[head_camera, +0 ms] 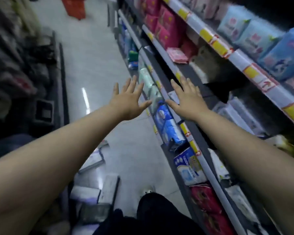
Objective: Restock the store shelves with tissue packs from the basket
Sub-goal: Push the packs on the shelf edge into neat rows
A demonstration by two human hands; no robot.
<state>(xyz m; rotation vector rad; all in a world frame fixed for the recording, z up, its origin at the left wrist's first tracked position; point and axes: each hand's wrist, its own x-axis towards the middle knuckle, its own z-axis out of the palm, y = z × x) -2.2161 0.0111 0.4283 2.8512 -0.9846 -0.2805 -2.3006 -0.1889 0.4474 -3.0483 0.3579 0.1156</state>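
Both my arms stretch forward with empty palms facing down. My left hand (128, 99) hovers over the aisle floor with its fingers spread, just left of the lower shelf. My right hand (187, 97) is spread flat above the rail of the middle shelf (166, 97). A blue tissue pack (166, 122) and a pale green pack (145, 77) sit on the lower shelf between and below the hands. White packs (107, 189) lie in a basket (92, 212) on the floor near my feet, blurred.
The shelf unit runs along the right, with pink packs (166, 26) and light blue packs (278, 53) on its upper levels and red packs (205, 199) low down. A red basket (75, 7) stands far down the aisle. Dark goods line the left side.
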